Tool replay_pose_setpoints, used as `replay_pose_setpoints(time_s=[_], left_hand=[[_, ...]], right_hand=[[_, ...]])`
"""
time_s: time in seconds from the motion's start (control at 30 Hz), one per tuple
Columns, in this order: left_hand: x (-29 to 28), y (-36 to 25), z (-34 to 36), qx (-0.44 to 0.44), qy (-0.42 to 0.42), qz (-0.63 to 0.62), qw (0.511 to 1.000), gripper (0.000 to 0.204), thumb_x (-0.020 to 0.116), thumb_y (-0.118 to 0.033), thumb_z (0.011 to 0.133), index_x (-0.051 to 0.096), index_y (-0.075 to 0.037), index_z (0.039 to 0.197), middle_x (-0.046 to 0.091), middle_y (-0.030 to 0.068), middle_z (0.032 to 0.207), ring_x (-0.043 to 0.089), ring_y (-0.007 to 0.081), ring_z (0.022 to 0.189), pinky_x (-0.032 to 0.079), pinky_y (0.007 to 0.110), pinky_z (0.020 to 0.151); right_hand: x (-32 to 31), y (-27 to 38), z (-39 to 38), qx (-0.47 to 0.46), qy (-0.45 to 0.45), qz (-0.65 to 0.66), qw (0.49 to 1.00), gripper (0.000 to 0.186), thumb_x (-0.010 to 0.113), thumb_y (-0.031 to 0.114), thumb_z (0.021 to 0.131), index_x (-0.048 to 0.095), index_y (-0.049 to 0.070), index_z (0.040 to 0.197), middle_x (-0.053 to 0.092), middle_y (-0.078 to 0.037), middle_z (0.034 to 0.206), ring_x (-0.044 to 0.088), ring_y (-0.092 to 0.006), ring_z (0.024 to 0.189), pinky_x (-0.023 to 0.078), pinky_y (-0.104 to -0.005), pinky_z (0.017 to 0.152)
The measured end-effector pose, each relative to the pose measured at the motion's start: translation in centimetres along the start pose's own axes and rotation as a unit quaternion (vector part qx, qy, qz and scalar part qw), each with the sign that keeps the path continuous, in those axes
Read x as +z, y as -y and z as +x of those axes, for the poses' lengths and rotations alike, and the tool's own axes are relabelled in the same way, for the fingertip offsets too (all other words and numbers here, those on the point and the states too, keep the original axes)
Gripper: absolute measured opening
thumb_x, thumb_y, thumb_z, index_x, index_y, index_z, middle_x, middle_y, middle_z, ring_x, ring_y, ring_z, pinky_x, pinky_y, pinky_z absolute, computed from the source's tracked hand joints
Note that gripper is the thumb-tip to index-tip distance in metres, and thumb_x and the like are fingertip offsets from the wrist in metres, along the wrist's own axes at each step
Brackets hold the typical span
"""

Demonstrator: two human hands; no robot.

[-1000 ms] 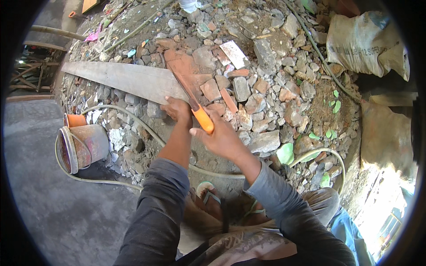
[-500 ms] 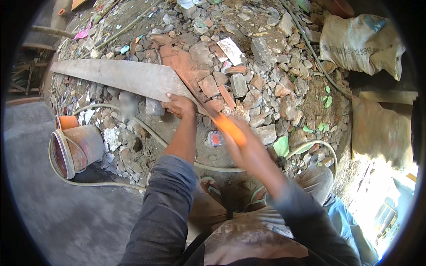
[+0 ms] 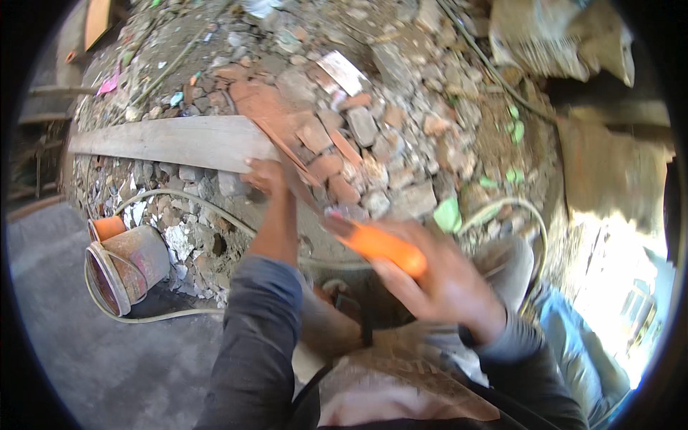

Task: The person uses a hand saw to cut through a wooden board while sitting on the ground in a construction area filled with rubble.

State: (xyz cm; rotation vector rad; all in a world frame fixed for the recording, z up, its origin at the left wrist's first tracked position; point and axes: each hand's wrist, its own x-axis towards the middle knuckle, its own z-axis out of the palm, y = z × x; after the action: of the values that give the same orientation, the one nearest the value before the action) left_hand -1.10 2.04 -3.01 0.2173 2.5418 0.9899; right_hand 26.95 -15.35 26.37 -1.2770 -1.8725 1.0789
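A long grey wooden plank (image 3: 172, 142) lies over the rubble, its angled end towards me. My left hand (image 3: 268, 178) grips that end, with the thumb on top and the fingers at the near edge. In my right hand (image 3: 448, 279) is a handsaw (image 3: 387, 248), its orange handle wrapped by the fingers. The blade slants up and left beside my left hand, against or very close to the plank's end; motion blur hides whether it sits in a cut.
Broken bricks and stones (image 3: 362, 127) heap up beyond the plank. At left a dirty bucket (image 3: 136, 261) lies tipped beside a smaller orange pot (image 3: 109, 228). A pale hose (image 3: 229, 215) winds across the ground before my feet. A woven sack (image 3: 552, 39) rests at far right.
My right hand has drawn the saw back towards me and to the right, so the handle is farther from the plank. My left hand still holds the plank's end; the whole view has shifted.
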Motion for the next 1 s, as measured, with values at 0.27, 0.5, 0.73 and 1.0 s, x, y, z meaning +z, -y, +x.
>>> replay_pose_setpoints(time_s=[0.27,0.5,0.73,1.0], left_hand=[[-1.3,-0.7,0.0,-0.01,-0.001,-0.025,1.0,0.076,0.038,-0.054,0.113,0.029,0.008,0.156,0.055,0.0452,0.143,0.061,0.0577,0.13,0.048,0.065,0.113],[-0.2,-2.0,-0.2,-0.089,0.095,-0.153,0.98,0.083,0.039,-0.056,0.112,0.024,0.01,0.16,0.054,0.0414,0.15,0.061,0.0535,0.134,0.048,0.061,0.115],[-0.7,-1.2,5.2,-0.139,-0.015,-0.062,0.988,0.089,0.035,-0.065,0.11,0.057,0.015,0.141,0.057,0.0418,0.148,0.058,0.0529,0.138,0.045,0.057,0.119],[0.2,-3.8,1.6,-0.117,-0.015,0.032,0.992,0.089,0.031,-0.067,0.11,0.058,0.011,0.144,0.062,0.0374,0.143,0.061,0.0541,0.132,0.045,0.059,0.117]], right_hand=[[0.0,-2.7,-11.3,0.075,-0.075,0.05,0.993,0.06,0.07,0.033,0.104,0.053,0.006,0.154,0.076,-0.026,0.121,0.076,-0.048,0.085,0.064,-0.0547,0.077],[10.4,-10.2,7.1,0.168,-0.053,0.033,0.984,0.054,0.07,0.036,0.104,0.059,0.003,0.145,0.073,-0.029,0.112,0.071,-0.0521,0.092,0.059,-0.057,0.08],[6.5,-2.0,-6.2,0.107,-0.108,0.039,0.988,0.054,0.076,0.03,0.101,0.059,0.008,0.147,0.076,-0.025,0.112,0.075,-0.0482,0.092,0.061,-0.0556,0.078],[12.4,-7.4,11.0,0.215,-0.031,-0.001,0.976,0.049,0.074,0.032,0.102,0.062,0.004,0.141,0.075,-0.028,0.111,0.075,-0.0502,0.091,0.062,-0.0545,0.078]])
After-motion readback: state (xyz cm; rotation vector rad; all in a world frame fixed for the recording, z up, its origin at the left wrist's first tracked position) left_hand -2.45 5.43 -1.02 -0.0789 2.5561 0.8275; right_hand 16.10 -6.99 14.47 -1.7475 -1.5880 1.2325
